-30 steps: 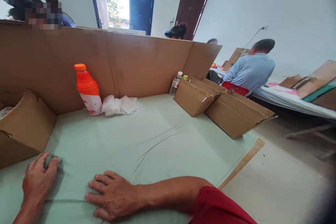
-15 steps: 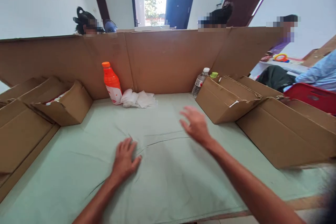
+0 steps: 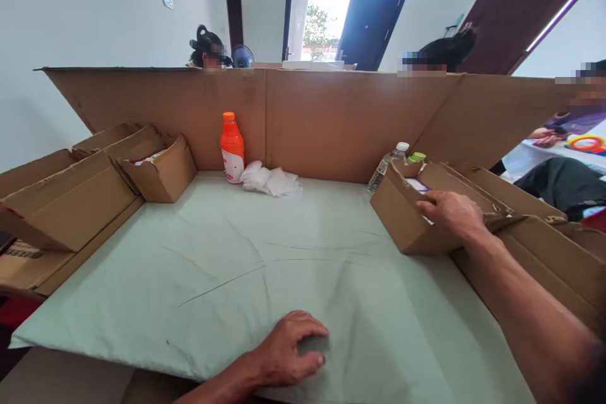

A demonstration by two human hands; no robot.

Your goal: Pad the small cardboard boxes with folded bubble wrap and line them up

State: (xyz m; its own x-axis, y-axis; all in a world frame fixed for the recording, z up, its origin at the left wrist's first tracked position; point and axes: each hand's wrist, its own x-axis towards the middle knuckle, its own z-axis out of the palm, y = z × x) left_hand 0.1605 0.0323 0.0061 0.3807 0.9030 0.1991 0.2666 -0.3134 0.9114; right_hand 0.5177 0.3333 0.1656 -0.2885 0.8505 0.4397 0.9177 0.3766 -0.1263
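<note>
My left hand (image 3: 292, 348) rests low over the green-covered table (image 3: 227, 303) near its front edge. Its thumb and fingers are apart in a C shape, with nothing between them. My right hand (image 3: 452, 214) is at the small cardboard box (image 3: 398, 221) on the right, over its open top. The fingers are loosely bent and their tips partly hidden, with no held item visible. Inside that box, just beyond the fingers, a white and purple item (image 3: 416, 185) shows. Behind the box stand a clear plastic bottle (image 3: 382, 170) and something with a green cap (image 3: 416, 157).
An orange bottle (image 3: 231, 148) and crumpled white plastic (image 3: 271, 180) stand by the cardboard partition (image 3: 322, 126). More open boxes (image 3: 161, 170) line the left side, and another box (image 3: 553, 259) lies under my right forearm. People are beyond the partition.
My right hand has moved right, from above the table to the small box. My left hand has come back toward the front edge and rightward. The view has shifted.
</note>
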